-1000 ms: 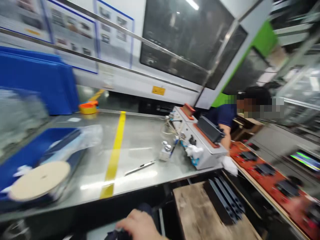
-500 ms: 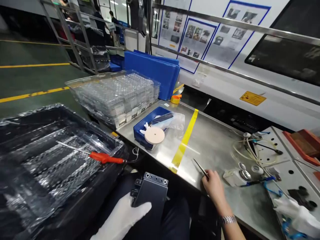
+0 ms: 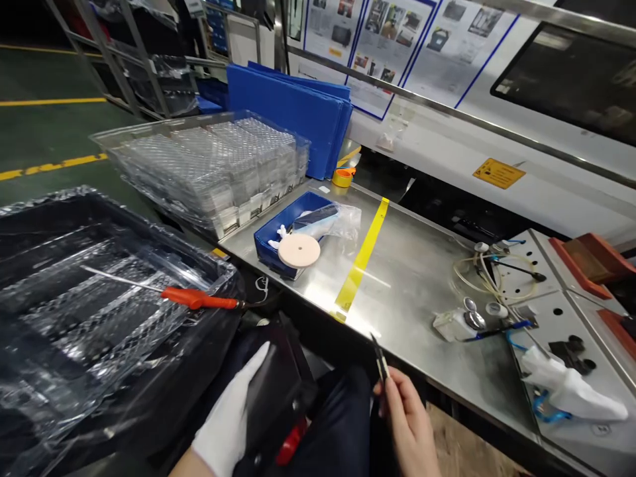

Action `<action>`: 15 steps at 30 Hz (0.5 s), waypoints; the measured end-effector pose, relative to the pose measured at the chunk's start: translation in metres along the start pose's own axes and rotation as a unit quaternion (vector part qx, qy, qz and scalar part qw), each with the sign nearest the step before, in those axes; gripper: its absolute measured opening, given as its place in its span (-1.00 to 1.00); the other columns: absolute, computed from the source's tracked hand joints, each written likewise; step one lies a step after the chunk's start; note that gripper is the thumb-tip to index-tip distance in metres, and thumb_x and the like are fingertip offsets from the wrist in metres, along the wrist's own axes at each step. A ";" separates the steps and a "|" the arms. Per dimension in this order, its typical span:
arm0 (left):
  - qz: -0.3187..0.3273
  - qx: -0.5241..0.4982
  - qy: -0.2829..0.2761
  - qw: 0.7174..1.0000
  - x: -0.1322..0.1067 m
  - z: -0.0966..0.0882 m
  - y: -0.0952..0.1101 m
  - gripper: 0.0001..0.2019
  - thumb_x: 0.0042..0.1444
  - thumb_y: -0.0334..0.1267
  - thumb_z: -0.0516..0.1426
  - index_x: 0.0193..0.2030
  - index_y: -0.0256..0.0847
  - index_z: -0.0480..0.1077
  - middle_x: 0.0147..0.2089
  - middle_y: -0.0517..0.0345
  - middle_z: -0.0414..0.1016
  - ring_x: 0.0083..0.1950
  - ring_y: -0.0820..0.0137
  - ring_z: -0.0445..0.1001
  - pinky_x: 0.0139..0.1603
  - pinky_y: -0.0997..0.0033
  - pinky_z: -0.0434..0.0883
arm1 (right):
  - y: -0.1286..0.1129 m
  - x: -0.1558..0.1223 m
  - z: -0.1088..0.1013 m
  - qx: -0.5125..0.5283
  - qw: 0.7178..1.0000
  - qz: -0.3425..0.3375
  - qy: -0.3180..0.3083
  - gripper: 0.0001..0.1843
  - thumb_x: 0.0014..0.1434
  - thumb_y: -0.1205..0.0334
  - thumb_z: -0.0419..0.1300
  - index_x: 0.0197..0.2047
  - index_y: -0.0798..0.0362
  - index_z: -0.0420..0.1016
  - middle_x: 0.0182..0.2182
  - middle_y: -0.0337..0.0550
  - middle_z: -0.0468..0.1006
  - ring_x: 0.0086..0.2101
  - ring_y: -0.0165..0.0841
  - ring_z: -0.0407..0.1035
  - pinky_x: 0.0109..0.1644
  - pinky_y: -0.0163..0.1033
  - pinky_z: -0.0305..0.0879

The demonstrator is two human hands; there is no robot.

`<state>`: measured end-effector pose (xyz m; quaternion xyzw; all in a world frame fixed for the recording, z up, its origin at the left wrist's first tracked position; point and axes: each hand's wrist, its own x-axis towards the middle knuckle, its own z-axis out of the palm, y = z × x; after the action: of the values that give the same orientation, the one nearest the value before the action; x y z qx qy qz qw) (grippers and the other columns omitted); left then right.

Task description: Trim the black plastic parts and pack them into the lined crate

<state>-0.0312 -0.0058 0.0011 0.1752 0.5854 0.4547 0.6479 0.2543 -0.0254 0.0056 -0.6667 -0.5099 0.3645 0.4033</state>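
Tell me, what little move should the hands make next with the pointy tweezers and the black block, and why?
Probably bring the tweezers in the bare right hand leftward to the black part. The gloved left hand holds that part on the lap, tilted up, and the tweezer tips hang apart from it, off the steel table.

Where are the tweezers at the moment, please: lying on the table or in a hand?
In a hand: the bare right hand pinches the tweezers, tips up, off the steel table.

Bright, sharp; glare on steel table (image 3: 422,291)
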 end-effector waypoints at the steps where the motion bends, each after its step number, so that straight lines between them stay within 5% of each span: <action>1: 0.048 0.029 0.019 0.998 0.001 -0.005 -0.007 -0.49 0.00 -0.13 0.35 0.13 -0.12 0.52 0.28 0.18 0.46 0.44 0.21 0.22 0.50 0.41 0.02 | -0.006 -0.005 0.005 0.014 1.000 -0.021 -0.009 -0.63 0.38 -0.09 0.11 0.00 -0.01 0.52 -0.29 -0.14 0.57 -0.36 -0.34 0.47 -0.27 -0.32 0.45; 3: 0.107 0.085 0.027 0.990 0.002 -0.017 -0.020 -0.32 -0.17 -0.33 0.39 0.20 -0.07 0.47 0.35 0.23 0.38 0.45 0.22 0.19 0.52 0.42 -0.06 | -0.018 -0.012 0.014 0.027 0.996 -0.083 -0.020 -0.76 0.38 0.05 0.16 -0.02 -0.05 0.57 -0.21 -0.12 0.59 -0.21 -0.31 0.52 -0.10 -0.32 0.47; 5: 0.097 0.106 0.025 0.989 0.002 -0.027 -0.030 -0.26 -0.16 -0.38 0.36 0.26 -0.05 0.41 0.39 0.23 0.32 0.46 0.20 0.18 0.51 0.35 0.00 | -0.028 -0.016 0.023 0.032 0.988 -0.151 -0.016 -0.83 0.37 0.19 0.19 -0.04 -0.09 0.59 -0.20 -0.14 0.59 -0.19 -0.33 0.53 -0.09 -0.34 0.47; 10: 0.032 0.061 0.023 0.997 0.003 -0.031 -0.045 -0.28 0.00 -0.26 0.30 0.36 -0.02 0.30 0.44 0.23 0.23 0.47 0.16 0.13 0.42 0.28 0.24 | -0.040 -0.020 0.041 0.046 0.971 -0.233 -0.017 -0.79 0.28 0.35 0.26 -0.04 -0.07 0.59 -0.27 -0.15 0.56 -0.28 -0.33 0.51 -0.21 -0.30 0.47; 15: -0.003 0.081 0.070 0.994 0.011 -0.030 -0.059 -0.37 0.06 -0.07 0.26 0.30 -0.06 0.37 0.47 0.22 0.18 0.51 0.13 0.02 0.42 0.32 0.23 | -0.042 -0.026 0.047 0.055 0.963 -0.258 -0.048 -0.72 0.26 0.41 0.24 0.01 -0.05 0.56 -0.27 -0.11 0.53 -0.29 -0.31 0.48 -0.25 -0.23 0.45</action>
<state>-0.0374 -0.0367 -0.0580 0.1934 0.6646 0.4148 0.5906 0.1900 -0.0367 0.0267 -0.4712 -0.6627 0.3074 0.4943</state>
